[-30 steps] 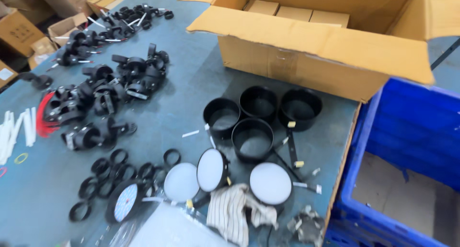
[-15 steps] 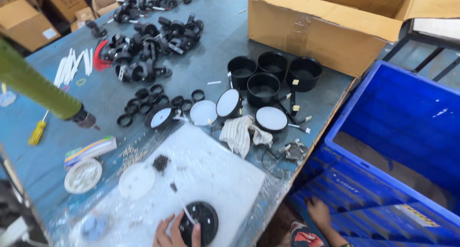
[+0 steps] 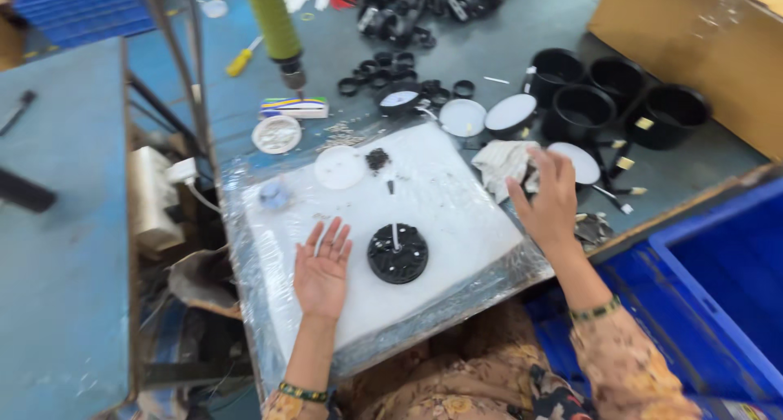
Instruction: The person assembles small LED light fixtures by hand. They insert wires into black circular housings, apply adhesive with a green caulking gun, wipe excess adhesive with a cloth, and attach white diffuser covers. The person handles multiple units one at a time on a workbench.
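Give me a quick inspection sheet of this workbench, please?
Surface: white pad wrapped in clear film, on a grey-blue table.
Job's things: black round disc on the pad.
Clutter: black cups, white discs, black rings, rag.
Hands: left hand open on the pad beside the disc; right hand open over the rag.
Cables: white plug and cord.
Surroundings: cardboard box, blue crate, hanging green screwdriver.

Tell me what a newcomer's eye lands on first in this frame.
Probably the white plastic-wrapped work pad at centre, with a round black disc lying on it. The left hand rests open, palm up, beside the disc, while the right hand reaches over a crumpled cloth. Behind, black cups cluster near a cardboard box.
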